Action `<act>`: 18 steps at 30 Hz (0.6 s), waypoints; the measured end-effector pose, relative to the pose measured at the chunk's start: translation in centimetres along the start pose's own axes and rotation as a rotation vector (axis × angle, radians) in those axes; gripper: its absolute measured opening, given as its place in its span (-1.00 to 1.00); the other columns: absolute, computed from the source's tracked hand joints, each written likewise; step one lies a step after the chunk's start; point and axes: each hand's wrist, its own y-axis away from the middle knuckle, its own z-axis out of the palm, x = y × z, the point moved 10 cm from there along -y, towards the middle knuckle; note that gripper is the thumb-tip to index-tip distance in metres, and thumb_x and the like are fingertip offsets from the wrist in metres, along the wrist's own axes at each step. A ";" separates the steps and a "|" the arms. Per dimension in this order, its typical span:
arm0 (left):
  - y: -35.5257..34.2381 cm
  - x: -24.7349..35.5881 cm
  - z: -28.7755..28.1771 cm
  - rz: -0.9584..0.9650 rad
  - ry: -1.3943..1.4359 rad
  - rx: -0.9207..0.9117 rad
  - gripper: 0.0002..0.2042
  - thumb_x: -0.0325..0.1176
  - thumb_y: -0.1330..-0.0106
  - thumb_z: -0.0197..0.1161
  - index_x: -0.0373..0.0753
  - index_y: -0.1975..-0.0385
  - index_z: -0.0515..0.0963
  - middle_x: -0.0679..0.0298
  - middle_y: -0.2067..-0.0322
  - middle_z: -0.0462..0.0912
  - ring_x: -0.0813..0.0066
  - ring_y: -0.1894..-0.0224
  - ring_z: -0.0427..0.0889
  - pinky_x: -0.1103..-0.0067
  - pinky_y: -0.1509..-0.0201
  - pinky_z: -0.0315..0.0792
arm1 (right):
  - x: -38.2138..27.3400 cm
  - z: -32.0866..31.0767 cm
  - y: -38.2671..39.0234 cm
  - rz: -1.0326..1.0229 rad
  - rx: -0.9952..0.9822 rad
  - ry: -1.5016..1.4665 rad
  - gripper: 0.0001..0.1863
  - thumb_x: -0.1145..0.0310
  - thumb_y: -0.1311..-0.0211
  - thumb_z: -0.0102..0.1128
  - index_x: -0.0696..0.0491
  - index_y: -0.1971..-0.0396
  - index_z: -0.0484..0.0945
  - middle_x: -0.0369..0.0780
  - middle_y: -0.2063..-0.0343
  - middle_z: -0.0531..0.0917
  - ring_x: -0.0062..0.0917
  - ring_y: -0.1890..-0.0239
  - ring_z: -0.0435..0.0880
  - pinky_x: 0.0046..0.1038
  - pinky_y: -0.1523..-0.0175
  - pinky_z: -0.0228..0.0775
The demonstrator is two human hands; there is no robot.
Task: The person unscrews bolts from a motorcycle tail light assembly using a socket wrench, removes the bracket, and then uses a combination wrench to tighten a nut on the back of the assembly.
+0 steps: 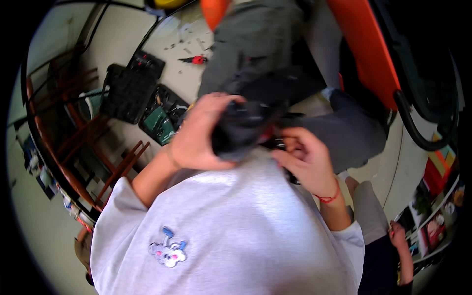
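L hand [199,132] wrapped round blurry black bulky power-tool-like object [241,130], held close at chest. R hand [305,152] pinching its small dark end part [279,143]. Looks mid-adjustment; next needs steady L-hand support.

We're looking down into a workshop: open black tool cases [129,91] spread on the pale floor [132,39], a red-handled tool [198,60] among scattered small parts [187,39], and orange machine bodywork [366,54] alongside.
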 end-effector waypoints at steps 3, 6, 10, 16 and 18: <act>1.9 0.0 -1.6 0.019 -0.507 -0.103 -0.51 -0.37 0.18 0.46 -0.23 0.12 0.60 0.14 0.16 0.64 0.10 0.08 0.60 0.31 -0.09 0.46 | -2.4 2.0 -1.6 -0.216 -0.116 -0.040 -0.63 0.61 -0.31 0.31 0.30 -0.09 0.51 -0.27 0.29 0.59 -0.71 0.35 0.64 -0.64 0.26 0.53; 4.3 -2.1 -5.2 -0.198 -0.432 0.007 -0.72 -0.54 -0.08 0.34 -0.26 0.17 0.66 0.23 0.21 0.67 0.27 0.17 0.64 0.42 0.02 0.49 | -3.4 2.5 -3.1 -0.322 -0.141 -0.158 -0.70 0.53 -0.38 0.26 0.32 -0.05 0.57 -0.26 0.26 0.60 -0.69 0.37 0.64 -0.62 0.26 0.51; 5.7 -1.8 -5.3 -0.230 -0.432 -0.020 -0.71 -0.48 -0.17 0.32 -0.30 0.08 0.62 0.20 0.13 0.68 0.26 0.09 0.64 0.40 -0.05 0.49 | -2.6 1.7 -4.5 -0.296 -0.194 -0.314 -0.73 0.52 -0.39 0.25 0.28 -0.02 0.61 -0.25 0.21 0.61 -0.69 0.33 0.65 -0.61 0.23 0.50; 2.2 2.2 0.0 -0.113 -0.756 -0.215 -0.60 -0.44 0.22 0.42 -0.23 0.23 0.68 0.12 0.18 0.66 0.10 0.06 0.61 0.27 -0.15 0.45 | -0.9 -2.2 -4.3 -0.369 -0.089 -0.220 -0.71 0.48 -0.11 0.53 0.12 0.17 0.65 -0.35 0.27 0.51 -0.70 0.30 0.53 -0.58 0.17 0.43; 0.6 3.5 1.6 -0.024 -0.791 -0.213 -0.54 -0.38 0.26 0.45 -0.24 0.21 0.66 0.07 0.08 0.61 0.06 -0.03 0.55 0.27 -0.25 0.39 | 0.3 -2.3 -4.1 -0.323 -0.143 -0.246 -0.69 0.46 -0.11 0.53 0.13 0.15 0.65 -0.34 0.28 0.53 -0.71 0.31 0.52 -0.59 0.17 0.43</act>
